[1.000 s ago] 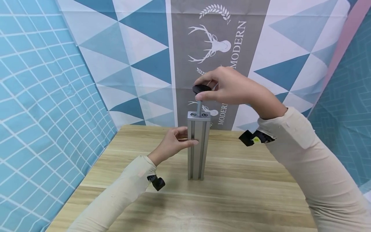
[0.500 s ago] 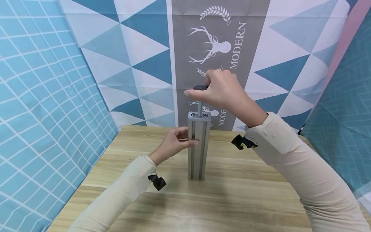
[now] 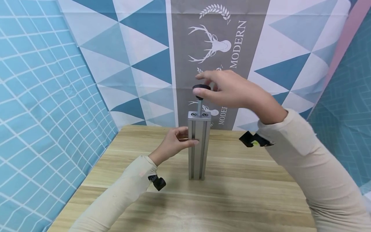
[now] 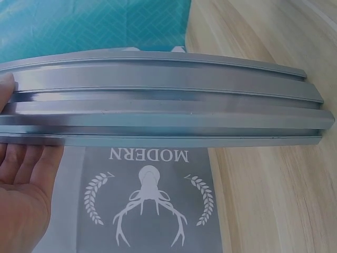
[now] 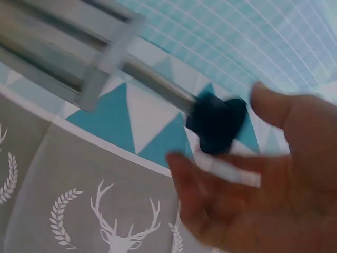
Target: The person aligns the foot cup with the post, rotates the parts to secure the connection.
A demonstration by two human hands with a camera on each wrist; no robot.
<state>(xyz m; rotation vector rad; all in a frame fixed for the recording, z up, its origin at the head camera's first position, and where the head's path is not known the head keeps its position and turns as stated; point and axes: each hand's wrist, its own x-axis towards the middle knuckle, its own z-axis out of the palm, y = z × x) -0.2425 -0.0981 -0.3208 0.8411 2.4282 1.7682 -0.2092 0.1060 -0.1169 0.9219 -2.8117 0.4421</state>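
Observation:
An upright aluminium profile (image 3: 198,148) with grooves stands on the wooden table. My left hand (image 3: 174,141) grips its left side, thumb across the front and fingers behind. The left wrist view shows that hand's fingers (image 4: 39,168) at the edge of the grooved bar. From the metal end plate (image 3: 193,116), which has two bolts, rises a steel rod (image 3: 200,107) topped by a black star-shaped knob (image 3: 201,87). Spread loosely about the knob is my right hand (image 3: 232,87), its index finger lifted. In the blurred right wrist view, the thumb (image 5: 271,105) looks apart from the knob.
The wooden table (image 3: 246,193) extends around the profile. Behind it hangs a patterned cloth (image 3: 145,48) with triangles and deer heads. A blue checked cloth (image 3: 43,96) closes the left side, and a teal one (image 3: 342,112) the right.
My right hand turned inward about the knob half a second ago, with the wrist swung left. Now it has swung back right and its fingers have loosened. The left hand stays on the profile.

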